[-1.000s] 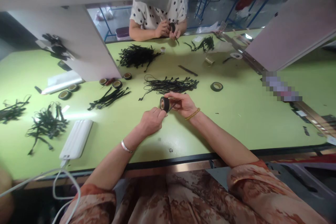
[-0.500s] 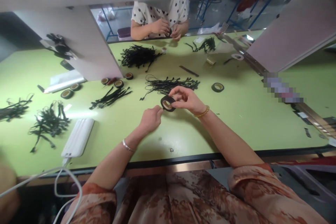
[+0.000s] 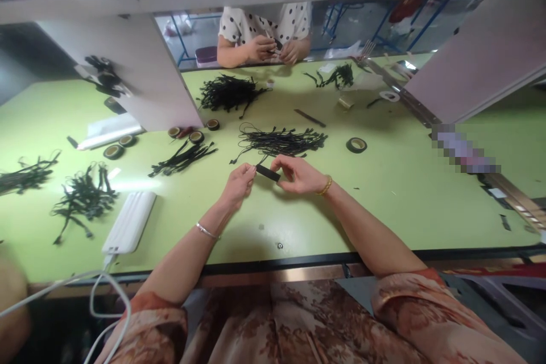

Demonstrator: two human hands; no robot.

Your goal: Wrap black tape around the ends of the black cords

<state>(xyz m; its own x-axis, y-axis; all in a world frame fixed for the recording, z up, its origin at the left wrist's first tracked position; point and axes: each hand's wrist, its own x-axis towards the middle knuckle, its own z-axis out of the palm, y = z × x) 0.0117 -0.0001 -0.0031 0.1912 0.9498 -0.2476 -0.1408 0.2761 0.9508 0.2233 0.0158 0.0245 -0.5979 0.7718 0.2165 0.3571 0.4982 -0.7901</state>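
Note:
Between my hands is a roll of black tape [image 3: 268, 173], turned so that its dark outer face shows. My right hand [image 3: 302, 175] grips the roll from the right, with thumb and fingers curved around it. At the roll's left end, the fingers of my left hand [image 3: 239, 185] are pinched together; what they hold is too small and hidden to make out. Just behind the hands lies a bundle of thin black cables [image 3: 281, 141] with small connectors, spread flat on the green table [image 3: 315, 261].
Another tape roll [image 3: 356, 145] lies to the right. Left are short black cables [image 3: 183, 159], a tangled cable pile [image 3: 85, 199] and a white power bank [image 3: 130, 222] with a white lead. Across the table, a co-worker's hands [image 3: 273, 49] work behind a large cable heap [image 3: 230, 91].
The tape roll has turned from showing its open ring to showing its outer face. My left hand has moved slightly up and left; my right hand has lowered slightly.

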